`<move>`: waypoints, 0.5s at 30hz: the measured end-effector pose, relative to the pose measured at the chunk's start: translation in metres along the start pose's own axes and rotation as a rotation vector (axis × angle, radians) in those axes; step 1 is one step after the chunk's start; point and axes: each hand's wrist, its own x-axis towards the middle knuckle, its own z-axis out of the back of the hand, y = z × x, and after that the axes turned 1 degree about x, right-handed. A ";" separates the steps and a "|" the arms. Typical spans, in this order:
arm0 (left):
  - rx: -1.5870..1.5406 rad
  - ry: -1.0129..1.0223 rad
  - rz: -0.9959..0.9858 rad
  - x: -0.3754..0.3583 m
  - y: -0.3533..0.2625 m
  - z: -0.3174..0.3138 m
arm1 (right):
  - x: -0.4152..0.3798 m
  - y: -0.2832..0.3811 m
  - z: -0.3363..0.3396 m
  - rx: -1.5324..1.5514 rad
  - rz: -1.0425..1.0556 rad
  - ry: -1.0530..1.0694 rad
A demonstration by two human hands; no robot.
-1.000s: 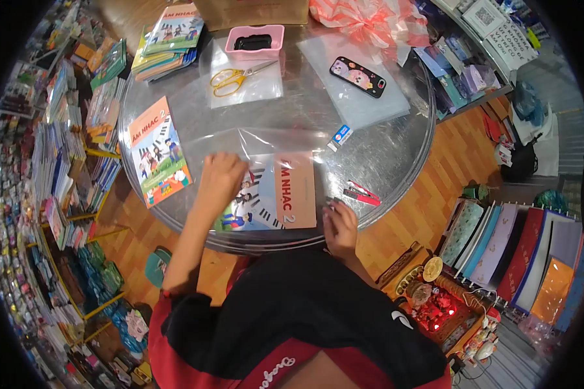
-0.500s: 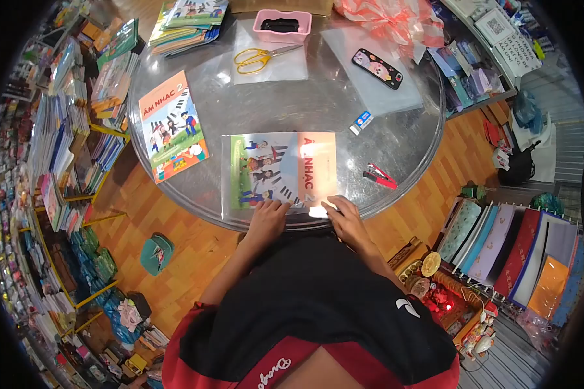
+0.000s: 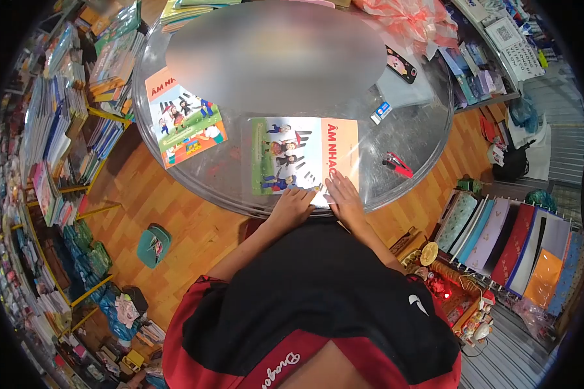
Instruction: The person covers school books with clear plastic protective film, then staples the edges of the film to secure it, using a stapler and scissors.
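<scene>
A music book (image 3: 308, 149) lies sideways near the front edge of the round metal table, with a clear plastic sheet on or around it. My left hand (image 3: 293, 206) rests at the book's near edge, its fingers lying on the cover. Flat across the lower right part of the cover lies my right hand (image 3: 345, 198), fingers stretched out. To the right sit a red and black stapler (image 3: 398, 165) and a small blue and white box (image 3: 381, 112). A second music book (image 3: 187, 123) lies at the left of the table.
A blurred patch covers the table's far middle. Beyond it on the right are a phone (image 3: 401, 64), clear sheets (image 3: 405, 91) and pink-white plastic (image 3: 412, 23). Shelves of books (image 3: 65, 136) stand left. A green stool (image 3: 154, 246) is on the floor.
The view has shifted. My right hand has moved up onto the cover and flattened, and my left hand is closer to it. A blur now hides the scissors and pink basket's area.
</scene>
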 end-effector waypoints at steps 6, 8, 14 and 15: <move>-0.040 -0.080 -0.016 0.005 0.002 0.003 | 0.015 0.008 0.001 0.029 -0.061 -0.113; -0.021 -0.064 0.027 0.014 0.003 0.009 | 0.025 0.008 0.003 0.053 -0.079 -0.188; 0.012 -0.118 0.044 0.026 0.016 0.006 | 0.053 -0.007 0.003 0.079 -0.130 -0.214; 0.035 -0.106 0.063 0.026 0.015 0.007 | 0.056 -0.007 0.006 0.020 -0.126 -0.212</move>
